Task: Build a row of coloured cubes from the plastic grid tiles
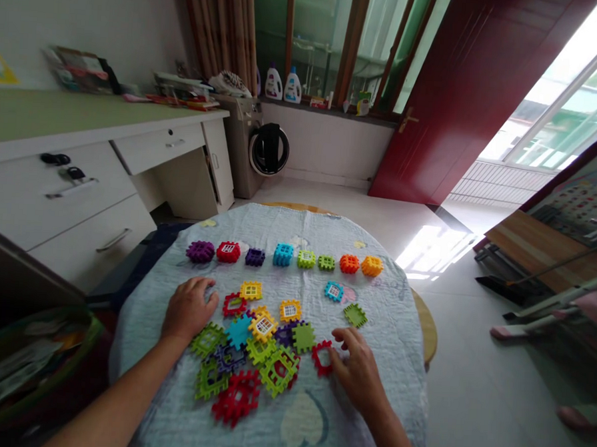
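My left hand (pixel 188 309) rests on the cloth left of a loose pile of notched plastic building tiles, thumb apart from the fingers and nothing in it. Nearest to it are a red tile (pixel 235 305) and a green tile (pixel 209 340). On the pile's right side, my right hand (pixel 358 368) is open beside a red square frame tile (pixel 322 358); its thumb overlaps that tile's right edge, and contact is unclear. The pile also holds a yellow window tile (pixel 263 325), a light blue tile (pixel 239 330) and a large red tile (pixel 238 398).
A row of stacks sorted by colour spans the far side, from a purple stack (pixel 200 251) to a yellow-orange stack (pixel 371 266). A blue window tile (pixel 333 291) and a green tile (pixel 355 314) lie apart. The round table wears a pale blue cloth (pixel 379 394).
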Demonstrator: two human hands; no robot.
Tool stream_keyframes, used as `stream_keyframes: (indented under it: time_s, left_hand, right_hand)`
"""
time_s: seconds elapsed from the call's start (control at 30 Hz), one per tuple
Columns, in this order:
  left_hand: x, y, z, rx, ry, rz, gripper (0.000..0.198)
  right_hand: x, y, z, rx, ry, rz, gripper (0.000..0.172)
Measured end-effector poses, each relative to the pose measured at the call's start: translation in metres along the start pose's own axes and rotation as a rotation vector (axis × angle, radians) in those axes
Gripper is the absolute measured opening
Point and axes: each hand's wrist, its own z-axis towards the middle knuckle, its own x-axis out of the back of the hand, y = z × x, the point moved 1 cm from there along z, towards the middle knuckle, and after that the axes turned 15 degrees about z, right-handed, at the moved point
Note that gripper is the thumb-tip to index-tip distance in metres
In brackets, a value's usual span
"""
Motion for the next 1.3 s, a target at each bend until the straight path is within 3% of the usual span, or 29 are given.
stream_keyframes:
  time_s: [0.17, 0.23, 0.33, 0.4, 0.53, 0.63, 0.73, 0.87, 1.0, 1.1, 1.17, 1.3]
  left_hand:
    - [0.003, 0.002, 0.001, 0.002, 0.010, -0.012, 0.030]
    - [0.003, 0.002, 0.002, -0.005, 0.015, -0.008, 0.030]
    - [0.002, 0.001, 0.002, -0.017, 0.016, 0.002, 0.030]
    - [0.001, 0.000, 0.002, -0.023, 0.016, 0.007, 0.031]
    - [0.001, 0.000, 0.002, -0.030, 0.017, 0.017, 0.031]
    - [0.002, 0.000, 0.003, -0.034, 0.017, 0.016, 0.031]
    - [0.003, 0.000, 0.003, -0.030, 0.016, 0.018, 0.030]
    - [0.003, 0.001, 0.002, -0.019, 0.010, 0.012, 0.031]
    - [0.001, 0.001, 0.002, -0.012, 0.013, 0.003, 0.030]
    - [0.000, 0.000, 0.001, -0.008, 0.013, 0.007, 0.030]
    - [-0.001, 0.000, 0.001, -0.003, 0.014, 0.004, 0.031]
    - [-0.001, 0.000, 0.001, -0.002, 0.013, -0.010, 0.030]
  right_hand:
    - [-0.007, 0.002, -0.004, 0.041, -0.055, -0.072, 0.041]
    - [-0.003, 0.005, 0.000, 0.048, -0.029, -0.086, 0.036]
    - [0.011, 0.016, 0.014, 0.040, 0.121, -0.166, 0.022]
    - [0.022, 0.029, 0.027, 0.019, 0.210, -0.257, 0.027]
    - [0.039, 0.048, 0.047, -0.026, 0.191, -0.320, 0.030]
    - [0.045, 0.048, 0.054, -0.049, 0.135, -0.236, 0.016]
    - [0.038, 0.043, 0.058, -0.133, 0.086, 0.029, 0.026]
    - [0.013, 0.039, 0.061, -0.226, 0.019, 0.376, 0.033]
    - [-0.003, 0.031, 0.062, -0.084, 0.087, 0.067, 0.022]
    - [-0.001, 0.024, 0.059, 0.007, 0.193, -0.159, 0.029]
    - [0.004, 0.023, 0.056, 0.022, 0.269, -0.193, 0.033]
    - [0.009, 0.027, 0.043, 0.018, 0.339, -0.072, 0.023]
